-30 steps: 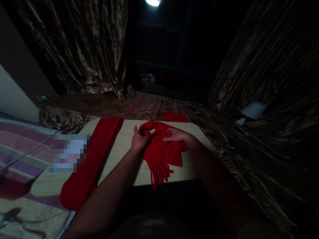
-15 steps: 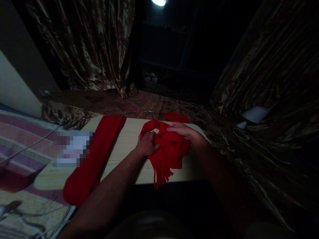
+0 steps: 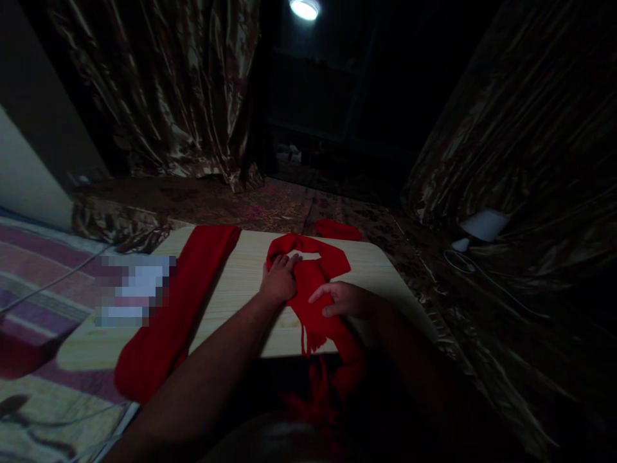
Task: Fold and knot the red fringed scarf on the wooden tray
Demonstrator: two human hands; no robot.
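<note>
A red scarf (image 3: pixel 308 276) with fringed ends lies in a loop on the pale wooden tabletop (image 3: pixel 231 283). One fringed end (image 3: pixel 321 392) hangs over the near edge, in deep shadow. My left hand (image 3: pixel 281 276) rests on the loop's left side, fingers stretched out and pressing the cloth. Over the scarf's right part is my right hand (image 3: pixel 344 299), thumb and forefinger apart and touching the fabric; its other fingers are partly hidden. A second long red cloth (image 3: pixel 193 289), folded lengthwise, lies across the table to the left.
Beyond the table's far edge lies a small red item (image 3: pixel 337 229) on a patterned ledge (image 3: pixel 270 199). A white lamp (image 3: pixel 484 225) with a cord stands at the right. Left of the table is a striped bedspread (image 3: pixel 43 257) with cables. Patterned curtains (image 3: pixel 193 96) hang behind.
My right hand has moved nearer and let the bunched scarf spread. One fringed end has dropped over the near edge. My left hand stays on the loop.
</note>
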